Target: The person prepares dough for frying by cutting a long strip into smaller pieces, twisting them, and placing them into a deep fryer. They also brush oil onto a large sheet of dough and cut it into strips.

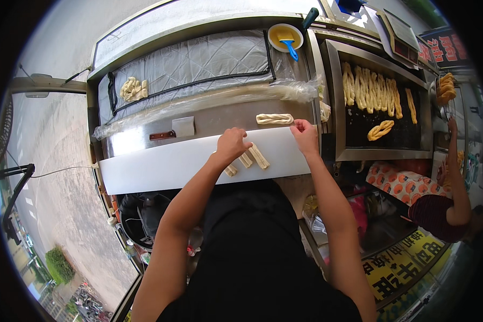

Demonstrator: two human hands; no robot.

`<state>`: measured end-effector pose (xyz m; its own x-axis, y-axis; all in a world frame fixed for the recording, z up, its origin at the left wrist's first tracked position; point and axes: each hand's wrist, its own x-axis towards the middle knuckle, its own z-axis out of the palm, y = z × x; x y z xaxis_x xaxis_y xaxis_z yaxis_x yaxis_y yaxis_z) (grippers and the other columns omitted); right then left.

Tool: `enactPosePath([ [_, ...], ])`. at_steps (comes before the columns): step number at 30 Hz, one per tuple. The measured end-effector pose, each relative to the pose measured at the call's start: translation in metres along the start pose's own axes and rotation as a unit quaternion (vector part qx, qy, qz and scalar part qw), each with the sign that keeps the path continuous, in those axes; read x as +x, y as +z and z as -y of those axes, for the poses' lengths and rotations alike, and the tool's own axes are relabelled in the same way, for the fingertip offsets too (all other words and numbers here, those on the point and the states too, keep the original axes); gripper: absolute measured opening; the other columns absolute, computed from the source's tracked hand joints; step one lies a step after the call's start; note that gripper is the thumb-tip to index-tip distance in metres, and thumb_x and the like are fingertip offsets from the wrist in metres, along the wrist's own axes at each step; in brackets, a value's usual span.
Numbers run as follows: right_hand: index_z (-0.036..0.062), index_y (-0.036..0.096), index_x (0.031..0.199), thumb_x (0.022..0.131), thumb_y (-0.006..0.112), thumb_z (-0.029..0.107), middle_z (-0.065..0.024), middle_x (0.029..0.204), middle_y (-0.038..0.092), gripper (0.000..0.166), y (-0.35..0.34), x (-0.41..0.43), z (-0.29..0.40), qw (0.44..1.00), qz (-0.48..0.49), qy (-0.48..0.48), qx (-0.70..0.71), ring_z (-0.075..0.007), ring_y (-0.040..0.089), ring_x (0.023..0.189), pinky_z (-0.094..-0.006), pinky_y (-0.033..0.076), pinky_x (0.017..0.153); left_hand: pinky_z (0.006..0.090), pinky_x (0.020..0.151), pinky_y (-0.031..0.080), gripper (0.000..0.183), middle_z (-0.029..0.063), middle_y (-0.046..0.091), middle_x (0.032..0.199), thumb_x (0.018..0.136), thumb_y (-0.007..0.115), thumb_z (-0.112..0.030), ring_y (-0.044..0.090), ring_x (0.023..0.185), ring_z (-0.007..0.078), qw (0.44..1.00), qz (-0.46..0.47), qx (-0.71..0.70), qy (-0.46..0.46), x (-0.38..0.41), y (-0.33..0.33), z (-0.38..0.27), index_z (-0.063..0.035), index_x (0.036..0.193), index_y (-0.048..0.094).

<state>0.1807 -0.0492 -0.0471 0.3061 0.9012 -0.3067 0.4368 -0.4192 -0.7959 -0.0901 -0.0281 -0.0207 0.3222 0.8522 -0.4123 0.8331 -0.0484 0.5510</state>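
Note:
A twisted length of raw dough (274, 118) lies on the steel counter just beyond the white cutting board (161, 171). Beside its right end is my right hand (306, 137), fingers curled; whether they touch the dough is unclear. My left hand (232, 144) hovers over the board, its thumb and fingers apart and nothing visibly held. Below it, several short dough strips (259, 156) lie side by side, partly hidden by that hand and forearm. A cleaver with a wooden handle (162, 135) rests on the steel to the left.
A fryer (382, 153) at right holds several dough sticks (372, 88). Behind the board are a quilted silver cover (193, 60), a dough pile (133, 89), rolled plastic film (209, 98) and a bowl with a blue-handled brush (292, 50). Another person's arm (454, 161) reaches in at far right.

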Motion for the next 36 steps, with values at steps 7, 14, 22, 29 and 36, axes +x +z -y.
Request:
enactPosePath([
  [7, -0.0011, 0.068, 0.108, 0.081, 0.074, 0.011, -0.0086, 0.087, 0.070, 0.031, 0.030, -0.100, -0.019, 0.992, 0.126, -0.005, 0.004, -0.0143, 0.065, 0.078, -0.0288, 0.054, 0.073, 0.0462, 0.069, 0.052, 0.014, 0.0159, 0.068, 0.080, 0.071, 0.071, -0.018, 0.065, 0.078, 0.0361, 0.990, 0.055, -0.007, 0.131, -0.004, 0.040, -0.008, -0.0060, 0.075, 0.064],
  [14, 0.0008, 0.064, 0.117, 0.080, 0.081, 0.012, -0.0049, 0.099, 0.068, 0.042, 0.026, -0.120, -0.015, 0.926, 0.234, 0.075, 0.287, -0.0147, 0.063, 0.090, -0.0281, 0.053, 0.084, 0.0271, 0.067, 0.052, 0.018, 0.0020, 0.062, 0.082, 0.084, 0.069, -0.004, 0.062, 0.077, 0.0134, 0.745, 0.292, -0.595, -0.073, -0.021, 0.019, -0.019, -0.0069, 0.095, 0.055],
  [22, 0.0033, 0.065, 0.112, 0.092, 0.072, 0.017, -0.0027, 0.098, 0.068, 0.025, 0.015, -0.114, 0.001, 0.863, 0.230, 0.179, 0.413, -0.0118, 0.064, 0.088, -0.0281, 0.053, 0.083, 0.0259, 0.070, 0.050, 0.055, 0.0022, 0.059, 0.090, 0.083, 0.067, -0.001, 0.058, 0.081, 0.0112, 0.779, 0.172, -0.603, -0.008, -0.033, 0.006, -0.054, -0.0061, 0.133, 0.046],
  [29, 0.0001, 0.064, 0.116, 0.095, 0.067, 0.015, -0.0033, 0.099, 0.068, 0.025, 0.020, -0.112, 0.018, 0.807, 0.127, 0.145, 0.558, -0.0116, 0.063, 0.088, -0.0269, 0.052, 0.081, 0.0244, 0.069, 0.047, 0.046, 0.0000, 0.054, 0.085, 0.078, 0.064, 0.003, 0.052, 0.076, 0.0092, 0.919, 0.212, -0.331, 0.044, -0.031, 0.019, -0.033, -0.0062, 0.123, 0.056],
  [36, -0.0021, 0.059, 0.125, 0.095, 0.065, 0.011, -0.0060, 0.102, 0.067, 0.033, 0.021, -0.097, 0.008, 0.922, 0.041, 0.170, 0.345, -0.0114, 0.064, 0.085, -0.0258, 0.054, 0.072, 0.0259, 0.073, 0.050, 0.025, 0.0041, 0.068, 0.089, 0.090, 0.063, -0.007, 0.063, 0.082, 0.0101, 0.841, 0.015, -0.532, -0.095, -0.022, 0.034, -0.015, 0.0011, 0.113, 0.060],
])
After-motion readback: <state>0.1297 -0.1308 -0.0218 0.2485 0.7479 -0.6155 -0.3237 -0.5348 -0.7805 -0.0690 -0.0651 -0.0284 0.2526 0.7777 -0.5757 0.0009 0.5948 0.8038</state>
